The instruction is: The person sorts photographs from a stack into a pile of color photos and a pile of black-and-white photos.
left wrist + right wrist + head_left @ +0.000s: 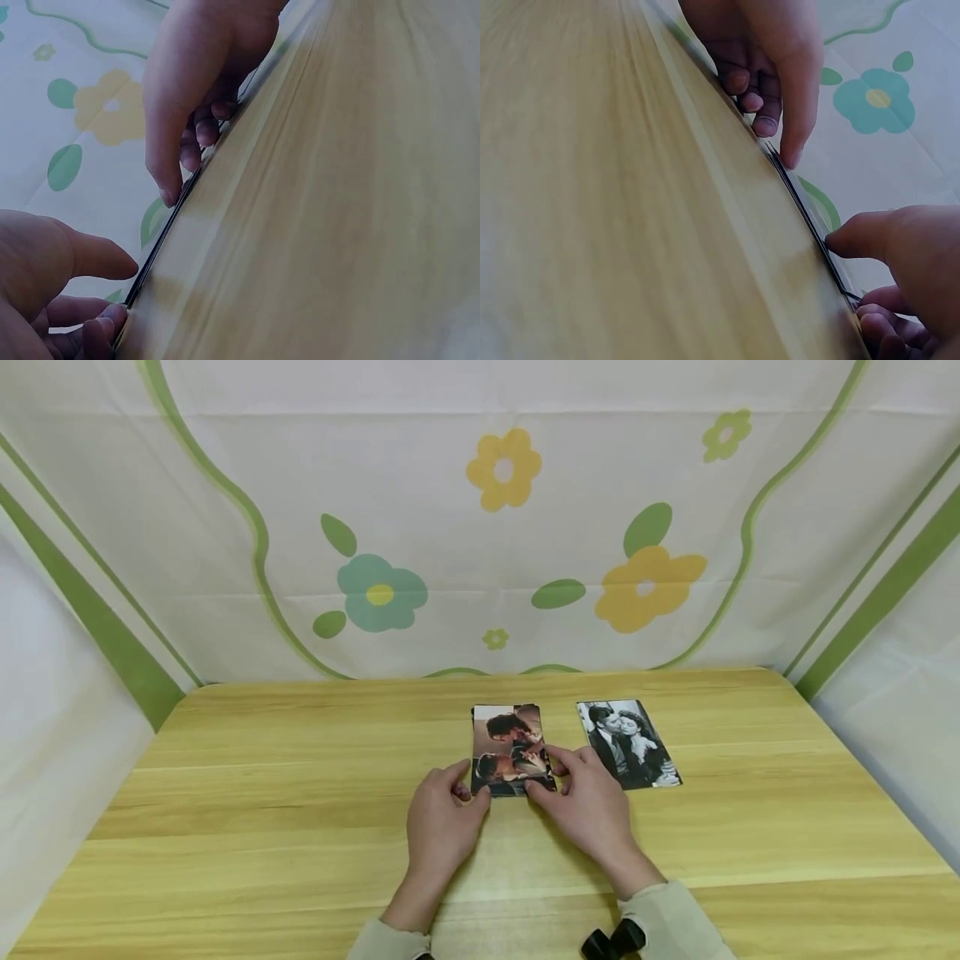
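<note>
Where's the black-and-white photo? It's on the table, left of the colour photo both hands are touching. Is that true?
The black-and-white photo is right of the colour photo, not left; the head view shows it. The rest is true.

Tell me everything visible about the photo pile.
The photo pile is a thin stack of rectangular, paper-like prints, flat or nearly so on the wooden table. Its top shows a colour picture in browns and reds with two people. Dark edges peek out beneath, so it is not quite squared. The left hand grips its left side and near corner; the right hand, its right side and near corner.
</note>
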The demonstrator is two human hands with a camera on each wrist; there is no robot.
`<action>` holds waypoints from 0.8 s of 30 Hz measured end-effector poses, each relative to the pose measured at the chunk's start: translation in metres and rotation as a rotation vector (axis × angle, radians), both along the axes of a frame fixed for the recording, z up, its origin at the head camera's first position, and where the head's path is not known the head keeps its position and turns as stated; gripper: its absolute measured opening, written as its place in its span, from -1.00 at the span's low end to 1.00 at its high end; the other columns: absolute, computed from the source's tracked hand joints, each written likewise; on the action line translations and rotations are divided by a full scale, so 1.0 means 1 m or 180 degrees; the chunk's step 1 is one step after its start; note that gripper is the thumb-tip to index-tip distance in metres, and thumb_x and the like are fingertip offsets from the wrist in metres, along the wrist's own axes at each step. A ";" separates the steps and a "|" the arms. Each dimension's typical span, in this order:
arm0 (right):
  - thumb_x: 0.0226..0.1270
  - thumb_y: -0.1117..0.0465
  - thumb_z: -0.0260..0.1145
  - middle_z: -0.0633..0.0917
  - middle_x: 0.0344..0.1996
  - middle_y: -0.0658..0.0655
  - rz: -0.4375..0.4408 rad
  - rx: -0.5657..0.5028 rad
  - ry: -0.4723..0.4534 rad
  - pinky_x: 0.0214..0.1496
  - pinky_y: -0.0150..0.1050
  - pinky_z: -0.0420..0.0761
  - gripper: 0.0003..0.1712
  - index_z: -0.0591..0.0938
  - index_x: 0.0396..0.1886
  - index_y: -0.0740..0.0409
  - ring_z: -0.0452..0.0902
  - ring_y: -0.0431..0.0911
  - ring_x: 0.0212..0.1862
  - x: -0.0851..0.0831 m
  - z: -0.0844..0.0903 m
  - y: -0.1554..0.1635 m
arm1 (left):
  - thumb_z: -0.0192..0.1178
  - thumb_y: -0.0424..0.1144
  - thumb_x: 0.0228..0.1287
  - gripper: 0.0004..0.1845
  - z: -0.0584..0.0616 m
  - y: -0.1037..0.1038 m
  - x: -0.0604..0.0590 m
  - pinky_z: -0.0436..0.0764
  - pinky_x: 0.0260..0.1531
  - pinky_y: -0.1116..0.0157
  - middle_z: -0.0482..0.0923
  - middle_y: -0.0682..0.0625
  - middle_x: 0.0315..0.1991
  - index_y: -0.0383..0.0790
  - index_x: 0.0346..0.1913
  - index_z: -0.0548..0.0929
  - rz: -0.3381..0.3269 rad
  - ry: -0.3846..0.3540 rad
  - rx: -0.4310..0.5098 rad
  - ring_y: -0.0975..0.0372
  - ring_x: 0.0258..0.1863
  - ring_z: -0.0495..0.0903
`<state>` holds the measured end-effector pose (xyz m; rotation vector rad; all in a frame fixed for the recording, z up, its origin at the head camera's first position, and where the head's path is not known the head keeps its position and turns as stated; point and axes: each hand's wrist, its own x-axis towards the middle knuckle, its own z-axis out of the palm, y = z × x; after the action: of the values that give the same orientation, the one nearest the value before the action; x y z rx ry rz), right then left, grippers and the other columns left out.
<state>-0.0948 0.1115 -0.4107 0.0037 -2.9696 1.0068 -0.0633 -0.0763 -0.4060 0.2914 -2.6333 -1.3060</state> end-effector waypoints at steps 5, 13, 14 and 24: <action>0.29 -0.13 0.56 0.56 -0.16 0.01 -0.0001 -0.0031 -0.0005 -0.33 -0.24 0.35 -0.27 0.66 0.44 -0.06 0.42 -0.18 -0.37 0.000 -0.001 0.000 | 0.51 -0.29 0.13 -0.52 0.000 0.000 0.002 0.35 -0.43 0.31 0.57 -0.01 -0.40 -0.28 0.17 0.81 0.0002 0.0023 -0.0035 0.27 -0.47 0.39; 0.31 -0.15 0.54 0.53 -0.17 0.02 0.0037 -0.0011 0.0001 -0.35 -0.23 0.31 -0.23 0.62 0.48 -0.07 0.38 -0.15 -0.40 0.000 0.001 -0.001 | 0.52 -0.26 0.16 -0.50 0.001 0.000 0.001 0.31 -0.43 0.32 0.56 -0.02 -0.39 -0.31 0.20 0.79 -0.0021 0.0036 -0.0052 0.25 -0.46 0.37; 0.31 -0.15 0.54 0.53 -0.17 0.03 0.0043 -0.0003 -0.0009 -0.36 -0.23 0.30 -0.22 0.62 0.49 -0.07 0.37 -0.15 -0.40 0.000 0.001 -0.001 | 0.52 -0.25 0.17 -0.49 0.002 0.001 0.001 0.31 -0.43 0.32 0.55 -0.02 -0.39 -0.31 0.21 0.79 -0.0028 0.0029 -0.0055 0.25 -0.45 0.37; 0.31 -0.16 0.53 0.51 -0.15 0.04 0.0058 -0.0017 -0.0045 -0.37 -0.22 0.29 -0.21 0.60 0.51 -0.08 0.34 -0.13 -0.43 0.002 0.002 -0.001 | 0.48 -0.26 0.18 -0.50 0.001 0.002 0.002 0.29 -0.42 0.32 0.54 -0.02 -0.40 -0.27 0.22 0.79 -0.0017 0.0046 -0.0051 0.24 -0.45 0.35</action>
<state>-0.0925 0.1106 -0.4091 0.0237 -2.9850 1.0209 -0.0610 -0.0741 -0.4053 0.2719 -2.6331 -1.2831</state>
